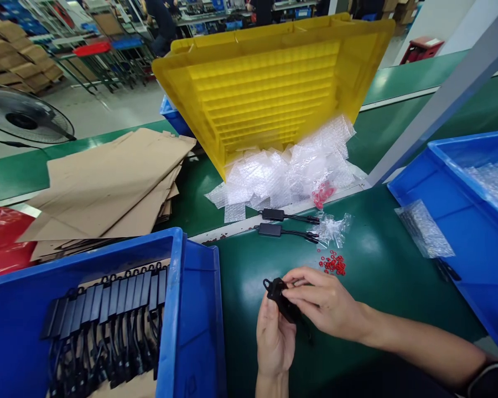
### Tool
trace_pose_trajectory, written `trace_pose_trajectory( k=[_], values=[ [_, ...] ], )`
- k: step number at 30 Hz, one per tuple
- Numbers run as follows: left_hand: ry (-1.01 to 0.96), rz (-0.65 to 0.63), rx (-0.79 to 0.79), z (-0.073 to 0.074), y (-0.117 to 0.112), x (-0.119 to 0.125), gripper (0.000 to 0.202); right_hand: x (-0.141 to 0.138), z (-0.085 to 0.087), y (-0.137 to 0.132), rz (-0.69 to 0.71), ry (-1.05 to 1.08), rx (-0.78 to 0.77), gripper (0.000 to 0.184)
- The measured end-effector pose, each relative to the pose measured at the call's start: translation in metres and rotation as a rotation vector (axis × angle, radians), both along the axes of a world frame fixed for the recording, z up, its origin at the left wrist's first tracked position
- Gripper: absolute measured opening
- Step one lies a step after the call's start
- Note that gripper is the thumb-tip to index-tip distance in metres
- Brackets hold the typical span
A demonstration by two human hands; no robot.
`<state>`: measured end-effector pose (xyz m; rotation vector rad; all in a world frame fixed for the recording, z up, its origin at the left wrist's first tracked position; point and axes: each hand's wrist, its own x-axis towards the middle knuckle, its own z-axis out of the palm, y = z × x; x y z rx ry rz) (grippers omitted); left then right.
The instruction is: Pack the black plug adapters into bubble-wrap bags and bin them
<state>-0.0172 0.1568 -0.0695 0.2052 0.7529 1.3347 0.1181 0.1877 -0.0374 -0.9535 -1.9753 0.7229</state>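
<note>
A black cabled module (285,305) with a small loop at its top end is held over the green table. My left hand (274,337) is closed around it from below. At its upper end, my right hand (326,301) pinches with fingertips against the black part; whatever lies between those fingertips is hidden. Just beyond my right hand lies a loose pile of small red rings (335,263). Two similar black modules with split cables, one nearer (270,229) and one farther (273,214), rest side by side, their cable ends by some clear plastic pieces (334,229).
At left, a blue bin (199,298) holds rows of black modules (120,296). Flat cardboard (108,182) lies behind it. A tilted yellow crate (274,94) stands behind bubble bags (282,177) and a pink bundle (323,194). Another blue bin (423,166) and a grey post (444,94) are at right.
</note>
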Motion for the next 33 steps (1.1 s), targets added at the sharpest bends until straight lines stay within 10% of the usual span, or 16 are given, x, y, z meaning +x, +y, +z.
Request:
trace_pose_trajectory(
  k=[11,17,20,24,29,33],
  values=[
    [0.024,-0.057,0.054,0.007,-0.002,0.002,0.026,-0.001,0.013,0.010,-0.076,-0.013,-0.122,0.011],
    [0.041,-0.042,0.037,0.003,-0.004,0.001,0.027,0.002,0.020,0.007,-0.027,-0.066,0.064,0.012],
    [0.049,-0.021,0.007,0.001,-0.003,-0.005,0.031,0.025,0.023,0.020,-0.221,-0.063,0.176,0.012],
    [0.029,-0.027,-0.013,-0.002,-0.001,-0.012,0.031,0.072,-0.003,0.061,-0.579,-0.331,0.208,0.008],
    [0.011,-0.036,-0.038,-0.008,0.001,-0.014,0.032,0.110,-0.056,0.096,-0.613,-0.482,0.163,0.009],
    [0.005,0.029,-0.058,-0.011,0.006,-0.014,0.026,0.111,-0.048,0.081,-0.715,-0.400,0.191,0.012]
  ],
)
